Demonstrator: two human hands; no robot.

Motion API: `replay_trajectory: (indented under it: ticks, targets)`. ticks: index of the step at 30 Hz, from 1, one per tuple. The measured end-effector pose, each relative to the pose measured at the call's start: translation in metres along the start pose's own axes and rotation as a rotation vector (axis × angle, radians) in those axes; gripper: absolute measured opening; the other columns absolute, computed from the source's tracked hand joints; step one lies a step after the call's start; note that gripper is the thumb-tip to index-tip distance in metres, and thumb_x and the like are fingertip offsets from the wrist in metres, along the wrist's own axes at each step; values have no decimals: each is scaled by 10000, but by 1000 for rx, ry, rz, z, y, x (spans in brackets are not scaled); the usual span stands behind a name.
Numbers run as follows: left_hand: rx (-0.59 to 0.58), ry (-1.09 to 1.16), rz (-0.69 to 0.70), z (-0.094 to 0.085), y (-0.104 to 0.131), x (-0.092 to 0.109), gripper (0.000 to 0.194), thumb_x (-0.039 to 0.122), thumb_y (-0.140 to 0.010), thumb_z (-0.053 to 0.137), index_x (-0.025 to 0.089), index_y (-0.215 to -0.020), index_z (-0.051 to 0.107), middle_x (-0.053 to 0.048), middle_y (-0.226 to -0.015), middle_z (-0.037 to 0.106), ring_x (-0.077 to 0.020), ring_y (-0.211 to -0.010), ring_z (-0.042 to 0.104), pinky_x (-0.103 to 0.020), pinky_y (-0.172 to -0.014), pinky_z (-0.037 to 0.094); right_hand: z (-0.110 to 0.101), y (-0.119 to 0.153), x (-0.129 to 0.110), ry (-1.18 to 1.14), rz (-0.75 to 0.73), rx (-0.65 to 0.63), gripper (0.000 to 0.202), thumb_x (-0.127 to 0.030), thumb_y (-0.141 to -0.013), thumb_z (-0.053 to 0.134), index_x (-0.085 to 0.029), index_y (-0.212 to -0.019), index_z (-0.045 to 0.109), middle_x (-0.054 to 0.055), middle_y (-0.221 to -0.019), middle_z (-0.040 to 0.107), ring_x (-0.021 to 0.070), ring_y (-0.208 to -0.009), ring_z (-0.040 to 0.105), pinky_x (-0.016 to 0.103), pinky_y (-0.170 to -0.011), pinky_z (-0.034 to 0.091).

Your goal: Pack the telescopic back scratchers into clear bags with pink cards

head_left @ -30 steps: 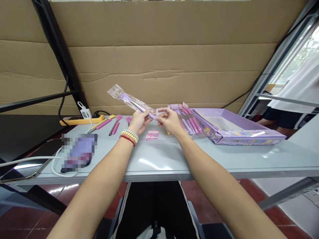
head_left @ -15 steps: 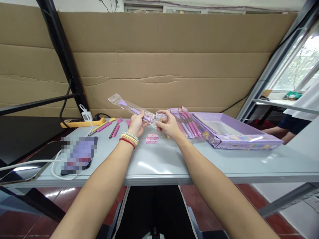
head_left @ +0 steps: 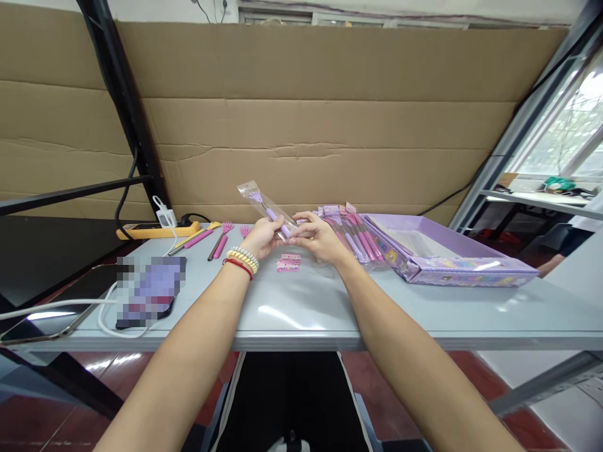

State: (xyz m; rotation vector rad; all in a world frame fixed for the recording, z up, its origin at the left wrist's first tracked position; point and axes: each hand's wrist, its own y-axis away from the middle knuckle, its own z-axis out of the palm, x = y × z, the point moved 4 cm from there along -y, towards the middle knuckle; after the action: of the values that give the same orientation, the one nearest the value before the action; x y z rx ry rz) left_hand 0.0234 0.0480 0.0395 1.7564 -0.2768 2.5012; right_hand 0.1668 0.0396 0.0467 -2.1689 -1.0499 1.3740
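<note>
A purple fork (head_left: 272, 215) lies inside a clear plastic sleeve, tilted with its tines up to the left. My left hand (head_left: 264, 237) is closed on the sleeved fork near its handle. At the sleeve's lower right end, my right hand (head_left: 320, 236) pinches the plastic. Small pink labels (head_left: 288, 262) lie on the table just below my hands. To the right are several bagged purple and pink utensils (head_left: 355, 235), side by side. Loose pink forks (head_left: 220, 243) and a yellow-tipped one (head_left: 198, 236) rest to the left.
An open purple box (head_left: 471, 270) stands on the grey table (head_left: 292, 314) at the right. At the left are a phone (head_left: 151, 292), white cables, a yellow power strip (head_left: 155, 232) and a black frame post (head_left: 127, 107). Cardboard (head_left: 320, 125) stands behind.
The sleeved fork has shifted right and lower, tilting more steeply. My right hand has closed in on my left. At the far right, the other person's arm has mostly moved out of view.
</note>
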Motion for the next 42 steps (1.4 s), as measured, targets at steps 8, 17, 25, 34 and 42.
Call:
replay_trajectory:
  ticks: [8, 17, 25, 34, 42]
  targets:
    - [-77, -181, -113, 2, 1, -13, 136, 172, -736, 721, 132, -808, 612, -56, -636, 652, -131, -469, 586, -250, -462, 517, 7, 2, 10, 52, 152, -199, 316, -480, -646, 775, -172, -661, 707, 85, -1148, 523, 214, -1031, 540, 364, -936, 405]
    - [-310, 17, -106, 14, 4, -14, 261, 319, -736, 741, 137, -890, 634, -57, -729, 651, -174, -671, 656, -338, -646, 581, -1, -2, 22, 93, 175, 107, 318, -437, -661, 737, -181, -621, 552, 35, -858, 516, 197, -901, 493, 347, -866, 410]
    - [-303, 21, -11, 9, 3, -9, 379, 98, -612, 807, 130, -946, 630, -28, -724, 686, -126, -666, 656, -264, -683, 562, 11, 0, 18, 119, 85, 201, 314, -488, -782, 602, -211, -879, 491, 55, -977, 490, 194, -958, 462, 341, -890, 405]
    - [-235, 47, 76, 2, 1, 5, 208, 108, -727, 695, 136, -924, 636, -65, -833, 703, -153, -687, 676, -304, -674, 577, 10, 0, 34, -49, 248, 248, 455, -624, -883, 360, -222, -1058, 483, 39, -879, 568, 174, -801, 560, 313, -733, 455]
    - [142, -72, 20, -13, -5, 5, 129, 166, -853, 532, 148, -726, 547, -28, -635, 614, -120, -504, 588, -252, -513, 494, 31, 13, 40, 733, 354, -386, 306, -364, -788, 657, -162, -1011, 711, 190, -1054, 655, 362, -1059, 543, 467, -900, 386]
